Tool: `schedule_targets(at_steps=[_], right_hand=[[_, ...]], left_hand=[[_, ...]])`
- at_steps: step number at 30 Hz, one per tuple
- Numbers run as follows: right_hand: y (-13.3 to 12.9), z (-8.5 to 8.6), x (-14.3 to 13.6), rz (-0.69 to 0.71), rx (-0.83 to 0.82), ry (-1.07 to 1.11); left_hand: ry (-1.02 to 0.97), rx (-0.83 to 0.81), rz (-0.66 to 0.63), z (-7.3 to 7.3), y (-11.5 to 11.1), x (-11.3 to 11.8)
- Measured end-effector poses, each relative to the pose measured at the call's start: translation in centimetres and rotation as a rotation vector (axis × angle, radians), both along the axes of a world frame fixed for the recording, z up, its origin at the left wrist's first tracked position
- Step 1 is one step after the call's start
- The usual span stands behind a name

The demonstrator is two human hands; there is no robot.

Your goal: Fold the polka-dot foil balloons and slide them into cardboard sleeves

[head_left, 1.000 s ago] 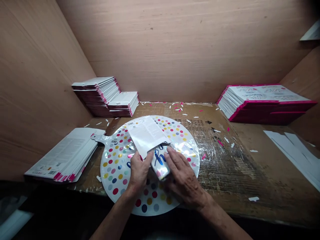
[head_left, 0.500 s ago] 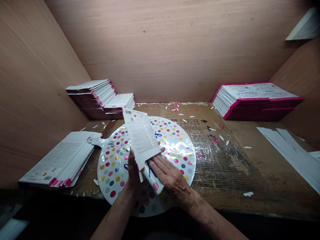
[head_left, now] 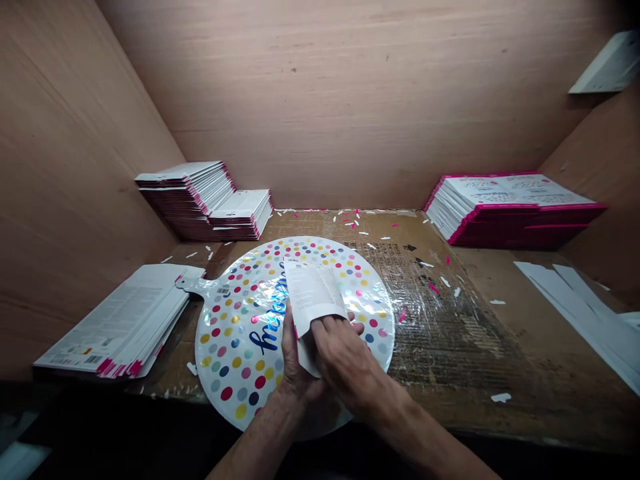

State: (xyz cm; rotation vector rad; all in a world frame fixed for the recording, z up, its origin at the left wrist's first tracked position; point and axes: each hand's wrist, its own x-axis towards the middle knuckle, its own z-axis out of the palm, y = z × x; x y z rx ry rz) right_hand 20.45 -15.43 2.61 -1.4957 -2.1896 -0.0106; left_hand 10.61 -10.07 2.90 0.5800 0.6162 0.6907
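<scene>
A white printed card sleeve (head_left: 317, 293) is gripped in my left hand (head_left: 296, 357), thumb on its near side and fingertips showing past the far edge. My right hand (head_left: 345, 363) has its bent fingers, pressed together, pushed into the open lower end of the sleeve. Those fingertips are hidden inside, and what they hold cannot be made out. Under both hands lies a flat round foil balloon (head_left: 235, 363) with coloured dots, blue lettering and a tail at the left.
Printed card sleeves lie in a fanned pile (head_left: 100, 313) at left. Stepped stacks (head_left: 200, 200) stand at back left, another stack (head_left: 515, 207) at back right. White strips (head_left: 575, 307) lie at right. Paper scraps (head_left: 434, 288) dot the cardboard surface (head_left: 475, 373); wooden panels (head_left: 340, 100) enclose it.
The sleeve and both hands have shifted right and nearer. My right fingers have gone into the sleeve's open end, and the folded dotted foil balloon that stuck out there no longer shows.
</scene>
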Motion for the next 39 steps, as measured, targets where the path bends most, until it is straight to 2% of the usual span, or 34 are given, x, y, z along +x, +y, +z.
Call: schedule_targets(at_steps=[2,4,5,7,9,10,11,12,13,14,16,18,21,27,33,36,39], right_hand=[[-1.4,-0.5,0.2,0.034,0.083,-0.055],[-2.9,-1.7,0.6,0.06,0.17,-0.1],[-3.7,-2.4,0.9,0.072,0.196,-0.111],[-4.8,-3.6,1.6,0.091,0.194,-0.109],[-5.6,-4.0,2.2,0.095,0.192,-0.099],[-5.8,-4.0,2.5,0.089,0.197,-0.086],[-6.0,-3.8,2.8,0.089,0.207,-0.057],[-6.2,-3.6,3.1,0.092,0.227,-0.014],[-6.3,-3.3,3.4,0.09,0.253,0.035],[-6.4,-3.1,3.7,0.073,0.282,0.077],[-6.5,-2.8,4.2,0.001,0.309,0.103],[-6.5,-2.8,4.7,-0.076,0.278,0.059],[-6.2,-3.0,5.1,-0.09,0.196,0.001],[-5.8,-3.1,5.4,0.028,0.139,-0.16],[-4.6,-3.1,4.5,-0.007,0.096,-0.251],[-4.1,-2.5,4.3,-0.031,0.036,-0.354],[-5.7,-1.5,5.3,0.013,-0.062,-0.387]], left_hand=[[0.096,0.107,0.01,-0.1,0.4,-1.5],[0.328,0.221,-0.011,0.2,0.7,-3.3],[0.514,0.294,-0.049,0.5,0.9,-4.3],[1.014,0.504,-0.084,1.2,1.4,-5.7],[1.486,0.81,0.019,1.6,2.1,-6.3],[1.604,0.993,0.098,1.6,2.4,-6.1],[1.615,1.187,0.157,1.3,2.6,-5.8],[1.535,1.376,0.157,0.9,2.8,-5.2],[1.406,1.538,0.105,0.3,2.8,-4.5],[1.277,1.656,0.028,-0.5,2.8,-3.7],[1.121,1.76,-0.104,-1.9,2.4,-2.3],[1.083,1.766,-0.139,-3.0,1.8,-1.4],[1.06,1.751,-0.142,-3.6,1.1,-0.9],[1.112,1.73,-0.177,-3.7,1.0,-0.9],[1.108,1.757,-0.171,-3.7,1.2,-0.7],[1.101,1.764,-0.2,-3.5,1.1,-0.6],[1.085,1.788,-0.218,-3.4,1.1,-0.5]])
